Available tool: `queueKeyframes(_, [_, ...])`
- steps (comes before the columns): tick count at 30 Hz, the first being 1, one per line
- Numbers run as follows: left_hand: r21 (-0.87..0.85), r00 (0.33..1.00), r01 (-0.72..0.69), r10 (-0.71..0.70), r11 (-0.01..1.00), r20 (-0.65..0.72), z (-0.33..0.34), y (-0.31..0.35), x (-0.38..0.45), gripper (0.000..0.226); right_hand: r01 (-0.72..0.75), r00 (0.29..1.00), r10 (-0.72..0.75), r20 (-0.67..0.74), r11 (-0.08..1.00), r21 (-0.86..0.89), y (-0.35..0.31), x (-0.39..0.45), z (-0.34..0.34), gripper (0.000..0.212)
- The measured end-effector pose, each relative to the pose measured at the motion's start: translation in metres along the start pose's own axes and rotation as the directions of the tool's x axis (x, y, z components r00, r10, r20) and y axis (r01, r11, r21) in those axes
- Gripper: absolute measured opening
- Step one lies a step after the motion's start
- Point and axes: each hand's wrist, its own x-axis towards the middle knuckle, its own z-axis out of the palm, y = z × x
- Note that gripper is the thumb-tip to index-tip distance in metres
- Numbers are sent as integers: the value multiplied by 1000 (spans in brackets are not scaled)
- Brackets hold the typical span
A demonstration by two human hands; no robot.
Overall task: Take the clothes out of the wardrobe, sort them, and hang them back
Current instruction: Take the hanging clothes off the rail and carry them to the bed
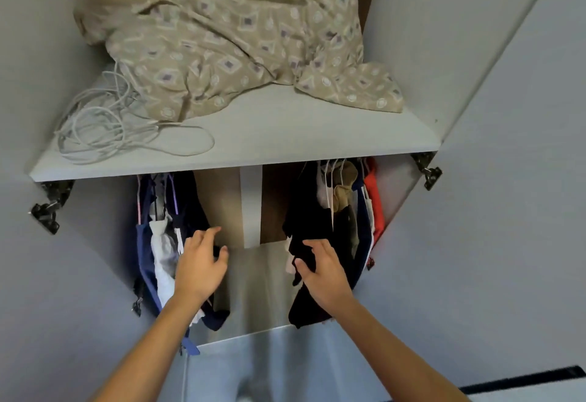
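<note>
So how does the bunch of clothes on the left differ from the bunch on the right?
The left bunch is mostly navy and white; the right bunch is mostly black, with khaki, white and an orange-red piece at its far edge. The left hand reaches open beside the left bunch; the right hand lies against black cloth. Both hang under the shelf.

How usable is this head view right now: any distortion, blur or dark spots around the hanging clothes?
Head view: wide-angle bending bows the shelf and doors; the dark garments under it sit in shadow, their detail lost; left hand and right hand slightly soft; the patterned bedding evenly lit, no glare.
</note>
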Motion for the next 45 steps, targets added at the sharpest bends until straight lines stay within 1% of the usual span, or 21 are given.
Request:
queueKeyframes(4, [26, 995, 102, -101, 994, -25, 7, -21, 38, 51, -74, 996, 69, -57, 994, -84, 11, 51, 0, 50])
queueKeyframes(6, [59, 983, 182, -181, 982, -28, 11, -30, 49, 54, -114, 991, 105, -82, 986, -119, 19, 75, -4, 53])
queueKeyframes(9, [74, 960, 278, -278, 958, -15, 16, -46, 56, 60, -184, 981, 173, -90, 975, -129, 27, 108, -10, 58])
queueKeyframes(12, [44, 952, 303, -304, 952, 21, 21, -58, 55, 64, -242, 970, 236, -55, 959, -151, 35, 137, -9, 63])
queueKeyframes(14, [-11, 953, 304, -304, 953, -2, 21, -61, 57, 66, -261, 965, 258, -42, 949, -176, 41, 150, -3, 65])
queueKeyframes(16, [-65, 938, 342, -345, 937, -40, 20, -63, 63, 67, -272, 962, 269, -46, 942, -195, 47, 158, 3, 66])
queueKeyframes(18, [-86, 920, 384, -389, 919, -48, 18, -69, 70, 66, -258, 966, 246, -79, 940, -224, 51, 163, 9, 67])
queueKeyframes(20, [-82, 902, 425, -430, 901, -47, 17, -78, 76, 58, -260, 964, 236, -127, 937, -234, 54, 167, 13, 62])
queueKeyframes(22, [-69, 885, 460, -463, 885, -42, 16, -83, 80, 49, -306, 947, 272, -169, 924, -230, 56, 170, 14, 53])
queueKeyframes(24, [-43, 885, 464, -466, 885, -23, 17, -86, 85, 47, -341, 937, 299, -178, 894, -292, 59, 175, 14, 45])
queueKeyframes(26, [4, 886, 464, -464, 886, 9, 22, -89, 91, 49, -346, 938, 302, -171, 856, -384, 63, 180, 13, 43])
queueKeyframes(29, [40, 883, 465, -466, 885, 53, 29, -92, 93, 41, -322, 946, 286, -151, 808, -493, 68, 187, 13, 42])
queueKeyframes(32, [31, 885, 458, -459, 888, 74, 36, -94, 96, 34, -296, 955, 262, -141, 798, -524, 70, 190, 15, 42])
queueKeyframes(34, [9, 888, 452, -451, 892, 88, 40, -90, 99, 32, -255, 966, 241, -92, 834, -489, 68, 191, 19, 41])
queueKeyframes(38, [-53, 912, 398, -388, 916, 133, 48, -71, 99, 25, -161, 976, 202, 81, 919, -359, 54, 188, 40, 34])
queueKeyframes(40, [-69, 921, 366, -351, 928, 167, 54, -57, 96, 23, -129, 976, 179, 123, 935, -331, 40, 186, 52, 32])
queueKeyframes(45, [-60, 934, 275, -252, 960, 255, 74, -19, 93, 20, 38, 964, 48, 261, 949, -313, 7, 178, 82, 26])
